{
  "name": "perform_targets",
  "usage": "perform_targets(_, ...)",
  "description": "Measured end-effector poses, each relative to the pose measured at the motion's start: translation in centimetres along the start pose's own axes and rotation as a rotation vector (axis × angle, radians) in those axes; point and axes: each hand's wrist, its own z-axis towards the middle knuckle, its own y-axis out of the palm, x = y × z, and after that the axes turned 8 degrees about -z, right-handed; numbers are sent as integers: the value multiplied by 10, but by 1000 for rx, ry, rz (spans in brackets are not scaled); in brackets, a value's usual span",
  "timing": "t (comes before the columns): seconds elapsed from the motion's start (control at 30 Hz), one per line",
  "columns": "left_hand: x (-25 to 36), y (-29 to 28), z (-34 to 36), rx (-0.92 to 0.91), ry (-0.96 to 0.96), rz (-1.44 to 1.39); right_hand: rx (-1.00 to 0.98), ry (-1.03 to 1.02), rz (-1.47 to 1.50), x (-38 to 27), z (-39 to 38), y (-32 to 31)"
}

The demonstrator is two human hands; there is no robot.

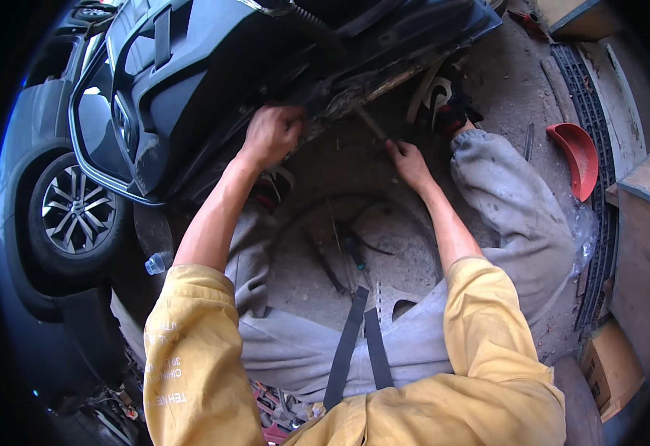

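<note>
A dark car door [213, 97] lies tilted across the top, its worn lower edge facing me. My left hand [274, 135] is a closed fist against that edge, left of the middle; what its fingers hold, if anything, is hidden. My right hand [408, 162] grips a narrow, flat metal bar [372, 123]. The bar slants up and left, with its far end at a rough, pale, damaged spot [343, 104] on the door's edge. Below my hands, on the dusty ground between my legs, lie a dark rod-like tool [325, 264] and a green-tipped tool [356, 256].
A grey car with a spoked wheel [78, 209] stands at left. A clear plastic bottle [155, 262] lies near it. On the right are a red curved plastic piece [576, 160], a black ribbed strip [596, 149], and wooden boxes [648, 253]. My shoes flank the work.
</note>
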Motion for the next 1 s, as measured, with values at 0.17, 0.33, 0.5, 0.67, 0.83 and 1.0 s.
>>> perform_targets(0.17,0,-2,-2,53,-21,-20,-12,178,48,-49,-22,-1)
perform_targets(0.33,-4,17,-5,135,128,135,-296,580,596,-107,-49,-10)
perform_targets(0.5,2,15,4,66,71,153,-297,539,719,-140,-60,-15)
perform_targets(0.67,15,7,2,52,75,113,135,97,60,-49,-49,15)
perform_targets(0.83,21,6,6,17,40,101,126,-65,80,3,3,6)
perform_targets(1.0,17,23,11,131,141,108,86,-9,-10,6,21,-5)
